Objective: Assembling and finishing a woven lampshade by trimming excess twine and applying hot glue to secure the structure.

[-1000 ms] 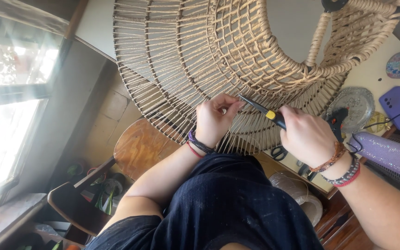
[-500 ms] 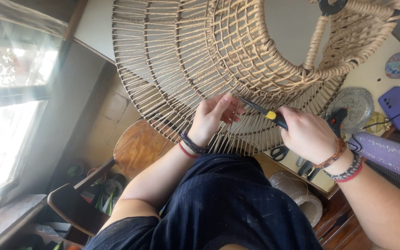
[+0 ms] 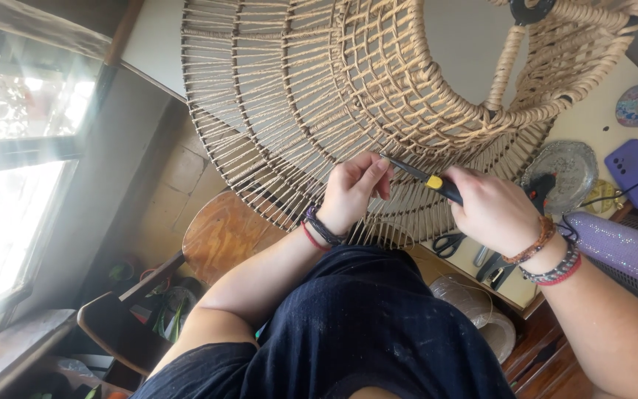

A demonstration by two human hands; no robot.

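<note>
— Wicker first: where is it for you?

— Your woven rattan frame (image 3: 348,89) stands tilted against your lap, its lower rim just above your knees and its open ring toward the upper right. Your left hand (image 3: 352,188) pinches a strand at the lower rim, fingers closed narrowly on it. Your right hand (image 3: 492,210) is wrapped tight around a yellow-and-black-handled tool (image 3: 422,177), whose tip meets the weave right by your left fingertips.

— How will the frame handle?

— Light for its bulk, I'd judge, and stiff along the thick braided ring, but the thin spokes look springy and could snap or splay if you lever hard. Take hold at the braided ring or the rim, not mid-spoke. The cord looks rough, so it shouldn't slip.

— Room to move?

— Tight on your right: the tabletop (image 3: 592,125) edge sits just behind the frame, carrying a silver dish (image 3: 574,162), a purple phone (image 3: 636,174), scissors (image 3: 448,244) and a glittery purple roll (image 3: 622,247) near your right wrist. A spool of twine (image 3: 474,307) lies below that edge. On your left, a wooden chair (image 3: 219,233) is close; beyond it, the wall and window (image 3: 16,148) leave more open space.
</note>
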